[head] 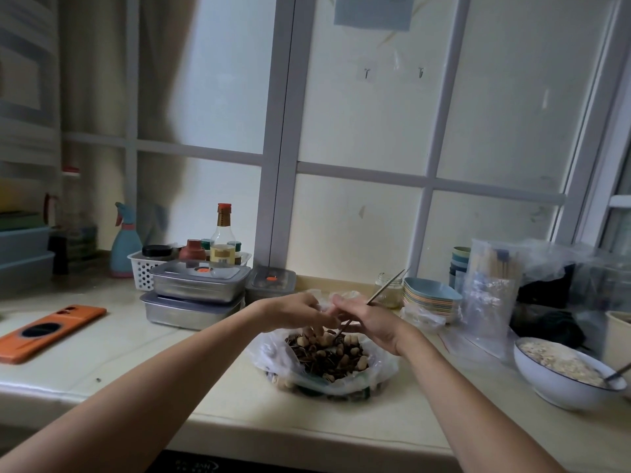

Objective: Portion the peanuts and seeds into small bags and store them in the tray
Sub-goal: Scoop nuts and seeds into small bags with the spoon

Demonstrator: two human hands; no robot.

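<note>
A clear plastic bag lies open on the counter, full of mixed peanuts and dark seeds. Both my hands hover just above its far edge. My left hand has its fingers curled down, pinching a small clear bag that shows between the hands. My right hand grips thin chopsticks, whose tips point down into the nuts, and its fingers also touch the small bag. The small bag is mostly hidden by the hands.
Stacked steel lidded trays and a smaller lidded box stand behind left. An orange phone lies far left. Stacked coloured dishes, clear zip bags and a white bowl of grain sit right.
</note>
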